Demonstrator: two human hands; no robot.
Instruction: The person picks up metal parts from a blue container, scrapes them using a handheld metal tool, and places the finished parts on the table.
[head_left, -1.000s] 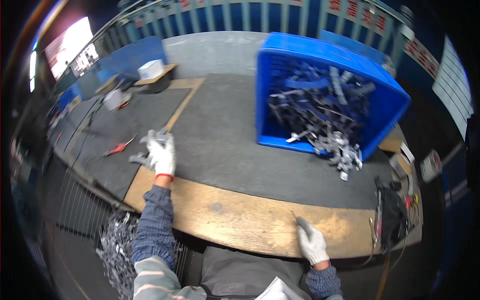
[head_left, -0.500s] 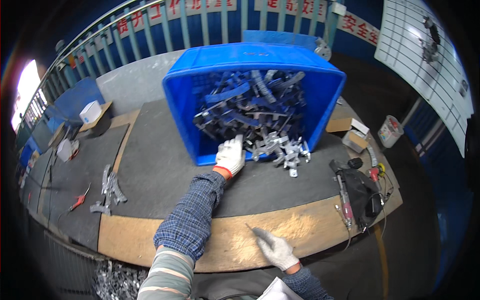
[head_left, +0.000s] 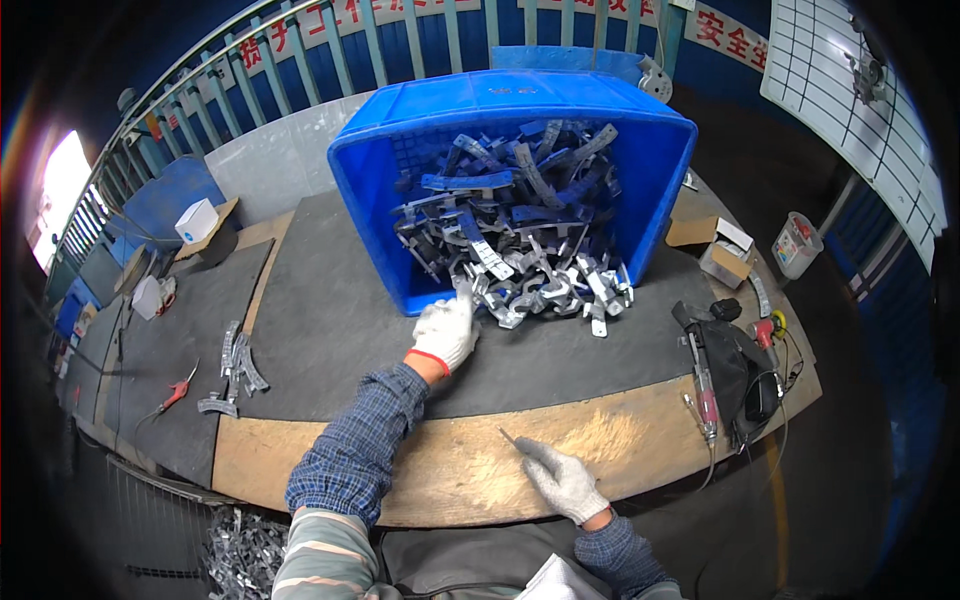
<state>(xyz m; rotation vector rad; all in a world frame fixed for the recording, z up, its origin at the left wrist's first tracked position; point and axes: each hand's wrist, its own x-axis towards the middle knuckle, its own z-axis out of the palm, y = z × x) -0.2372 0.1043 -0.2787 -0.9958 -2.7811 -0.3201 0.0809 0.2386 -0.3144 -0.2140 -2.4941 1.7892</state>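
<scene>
Left hand (head_left: 446, 330) is stretched out to the metal brackets (head_left: 520, 265) spilling from the tipped blue crate (head_left: 520, 110) onto the dark mat; fingers curl around 1 at the pile's front edge. I'd pull only a loose piece off that edge, since the tangled ones further in look like they'd drag neighbours along. Forearm reaches straight forward, wrist low. Right hand (head_left: 562, 478) rests on the wooden surface (head_left: 300, 455), pinching a thin tool (head_left: 510, 438), fingers closed.
</scene>
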